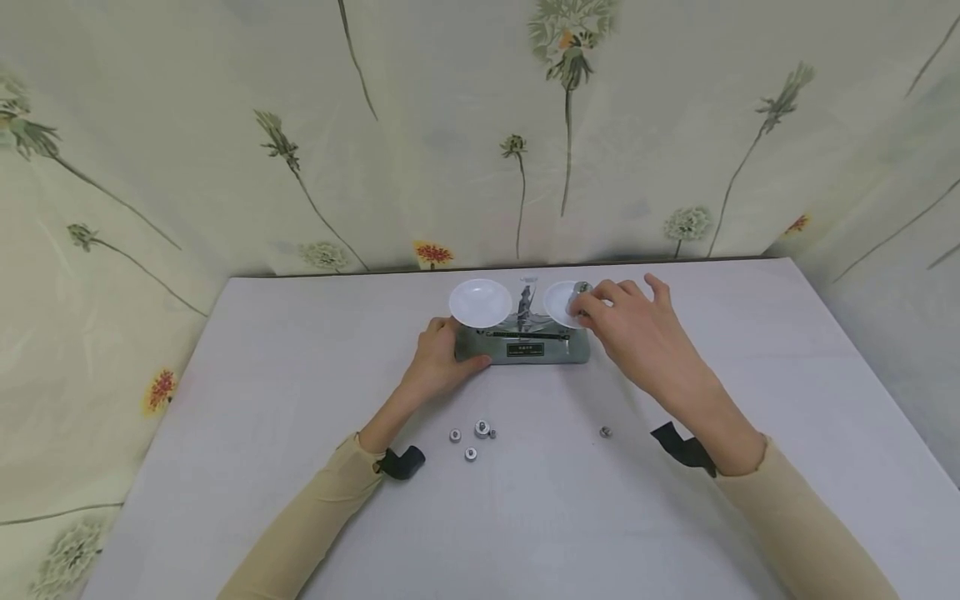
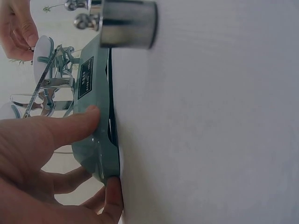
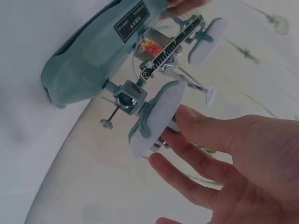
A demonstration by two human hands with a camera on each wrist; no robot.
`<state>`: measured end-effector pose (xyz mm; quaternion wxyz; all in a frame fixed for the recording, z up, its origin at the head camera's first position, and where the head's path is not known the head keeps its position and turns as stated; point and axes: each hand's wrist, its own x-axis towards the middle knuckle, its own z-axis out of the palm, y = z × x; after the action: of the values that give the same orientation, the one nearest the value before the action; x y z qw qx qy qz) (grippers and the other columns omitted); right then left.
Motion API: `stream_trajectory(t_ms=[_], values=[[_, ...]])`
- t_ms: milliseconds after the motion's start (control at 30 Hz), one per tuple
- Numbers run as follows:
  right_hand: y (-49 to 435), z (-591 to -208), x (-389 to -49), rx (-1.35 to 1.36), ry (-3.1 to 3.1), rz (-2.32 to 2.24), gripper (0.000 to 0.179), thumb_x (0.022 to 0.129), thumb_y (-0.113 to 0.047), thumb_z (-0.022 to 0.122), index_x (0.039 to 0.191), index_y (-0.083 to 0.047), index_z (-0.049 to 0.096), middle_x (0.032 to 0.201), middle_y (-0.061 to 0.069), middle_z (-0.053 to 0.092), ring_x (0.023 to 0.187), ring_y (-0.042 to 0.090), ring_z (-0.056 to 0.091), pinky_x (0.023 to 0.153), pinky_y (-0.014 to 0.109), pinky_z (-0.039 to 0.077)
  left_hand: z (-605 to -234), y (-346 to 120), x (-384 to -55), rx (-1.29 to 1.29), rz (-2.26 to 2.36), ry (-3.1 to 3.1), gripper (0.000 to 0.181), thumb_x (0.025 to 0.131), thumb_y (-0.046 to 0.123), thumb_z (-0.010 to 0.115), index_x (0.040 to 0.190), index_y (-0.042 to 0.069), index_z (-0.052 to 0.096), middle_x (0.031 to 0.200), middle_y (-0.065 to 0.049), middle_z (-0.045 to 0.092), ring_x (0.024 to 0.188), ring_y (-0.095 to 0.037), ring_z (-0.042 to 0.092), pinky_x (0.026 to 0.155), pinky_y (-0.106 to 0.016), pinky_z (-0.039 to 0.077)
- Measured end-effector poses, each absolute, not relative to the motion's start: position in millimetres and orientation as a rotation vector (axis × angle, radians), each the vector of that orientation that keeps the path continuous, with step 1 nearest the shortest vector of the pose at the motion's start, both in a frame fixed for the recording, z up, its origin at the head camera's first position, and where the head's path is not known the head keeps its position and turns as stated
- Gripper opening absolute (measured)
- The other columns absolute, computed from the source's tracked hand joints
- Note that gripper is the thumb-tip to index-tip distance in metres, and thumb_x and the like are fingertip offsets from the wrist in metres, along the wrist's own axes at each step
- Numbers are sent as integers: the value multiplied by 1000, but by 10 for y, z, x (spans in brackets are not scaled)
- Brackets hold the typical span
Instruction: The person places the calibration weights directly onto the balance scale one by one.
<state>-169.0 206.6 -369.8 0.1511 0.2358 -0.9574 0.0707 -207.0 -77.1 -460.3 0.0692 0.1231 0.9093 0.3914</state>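
A green balance scale (image 1: 487, 348) stands near the table's back edge with two white pans, the left pan (image 1: 480, 302) and the right pan (image 1: 557, 302). My left hand (image 1: 438, 358) grips the left end of its base, the thumb along the front face and fingers round the end, as the left wrist view shows. At the right pan, my right hand (image 1: 637, 333) pinches a small metal weight (image 3: 173, 125) between thumb and index finger. The weight is right at the pan's upper face, mostly covered by the fingers. Another shiny metal piece (image 3: 159, 145) shows beside it at the pan.
Several metal weights lie on the table before the scale: a larger weight (image 1: 482, 429), smaller weights around it, and a lone small weight (image 1: 605, 432) farther right. Black straps (image 1: 401, 463) circle both wrists. A flowered curtain (image 1: 450, 125) hangs behind the table (image 1: 300, 358).
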Motion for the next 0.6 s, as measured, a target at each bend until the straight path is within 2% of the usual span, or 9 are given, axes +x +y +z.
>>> stream_trajectory(t_ms=[200,600], values=[[2058,-3700,-1712,661,-2800,186,20,99,-3,75,115,-15,73,112,9,74,116,39,68,116,81,34,-4626,-767,-2081,371,1175,2740,78,96,25,83,160,0,46,154,-32,51,144,-51,49,117,-66,46],[2042,-3700,-1720,664,-2794,185,19,99,-5,75,116,-15,72,113,9,75,116,39,69,116,81,35,-4604,-764,-2082,355,1169,2740,78,96,25,84,159,0,47,156,-31,50,145,-51,48,118,-66,45]])
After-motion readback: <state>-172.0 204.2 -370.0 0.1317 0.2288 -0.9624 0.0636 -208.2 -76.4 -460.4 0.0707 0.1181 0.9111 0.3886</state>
